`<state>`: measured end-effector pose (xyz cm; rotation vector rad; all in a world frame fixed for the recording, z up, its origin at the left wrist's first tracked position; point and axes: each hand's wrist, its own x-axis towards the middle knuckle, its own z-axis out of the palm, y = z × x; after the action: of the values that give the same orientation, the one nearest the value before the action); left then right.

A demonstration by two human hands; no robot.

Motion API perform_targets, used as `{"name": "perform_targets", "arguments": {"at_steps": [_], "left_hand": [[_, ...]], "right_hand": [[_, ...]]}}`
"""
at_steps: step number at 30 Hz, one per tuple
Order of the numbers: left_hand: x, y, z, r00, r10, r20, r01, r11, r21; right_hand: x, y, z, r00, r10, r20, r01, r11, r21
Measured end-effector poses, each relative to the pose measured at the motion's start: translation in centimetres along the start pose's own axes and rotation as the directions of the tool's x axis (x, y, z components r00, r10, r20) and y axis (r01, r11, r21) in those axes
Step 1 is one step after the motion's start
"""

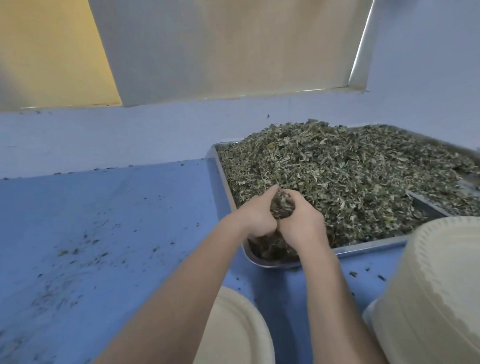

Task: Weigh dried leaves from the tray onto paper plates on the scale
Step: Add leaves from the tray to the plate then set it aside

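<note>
hands [283,217] cupping leaves [281,204], plate stack [454,294] beside

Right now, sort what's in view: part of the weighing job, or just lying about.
Job: metal tray, dried leaves, clump of leaves held by left hand and right hand, paper plate, plate stack.
Lying about: leaf crumbs on blue table.
</note>
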<state>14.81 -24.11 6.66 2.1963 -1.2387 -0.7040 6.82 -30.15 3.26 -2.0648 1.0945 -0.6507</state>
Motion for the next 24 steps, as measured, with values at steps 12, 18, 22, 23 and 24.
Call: {"name": "perform_targets", "arguments": {"at_steps": [12,18,22,23,24], "left_hand": [[-2.3,0.6,-0.5,0.982,-0.092,-0.164,-0.027,0.793,-0.609],[-7.3,1.0,-2.7,0.963,-0.136,-0.233,-0.050,0.759,-0.649],[-13.0,0.3,-3.0,0.959,-0.155,-0.239,-0.016,0.810,-0.586],[-14.5,0.1,-2.8,0.958,-0.163,-0.236,0.001,0.824,-0.566],[-15.9,-0.1,-2.6,0.957,-0.175,-0.233,0.020,0.837,-0.547]], "right_hand": [[-0.6,-3.5,-1.1,1.000,-0.007,-0.012,0.009,0.986,0.168],[-3.8,-6.7,-1.8,0.988,-0.142,0.057,0.130,0.975,0.179],[-7.8,-7.8,-2.0,0.943,-0.265,0.203,0.233,0.958,0.166],[-8.9,-7.9,-1.9,0.927,-0.287,0.241,0.255,0.954,0.156],[-10.0,-7.9,-1.8,0.915,-0.297,0.274,0.265,0.953,0.148]]}}
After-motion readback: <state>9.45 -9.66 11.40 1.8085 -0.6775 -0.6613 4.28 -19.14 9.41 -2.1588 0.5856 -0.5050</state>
